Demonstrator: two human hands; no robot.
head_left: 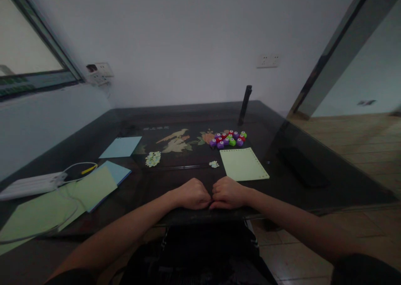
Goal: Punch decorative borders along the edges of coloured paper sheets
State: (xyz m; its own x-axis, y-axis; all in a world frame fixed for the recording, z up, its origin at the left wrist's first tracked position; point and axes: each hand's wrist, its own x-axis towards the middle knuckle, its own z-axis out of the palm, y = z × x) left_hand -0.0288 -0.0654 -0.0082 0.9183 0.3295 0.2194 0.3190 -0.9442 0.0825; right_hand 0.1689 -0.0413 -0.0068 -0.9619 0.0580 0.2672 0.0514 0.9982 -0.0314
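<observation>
My left hand [194,194] rests as a fist on the near edge of the dark table. Knuckle to knuckle with it, my right hand [228,193] is closed too, and nothing shows in either. Just beyond the right hand lies a pale green sheet of paper [244,165] with small marks along its edges. A little pile of pale, flower-like pieces [214,164] sits left of that sheet, and a larger pile of pale pieces [153,159] lies farther left. Behind the sheet stands a cluster of purple, red and green round beads or caps [228,139] with white tops.
A black upright stick-like object [244,104] stands at the back right. On the right lies a dark flat case [302,167]. At left are a blue sheet [121,147], overlapping green sheets [94,187], and a white power strip [33,185] with a cable. A wall borders the table's far side.
</observation>
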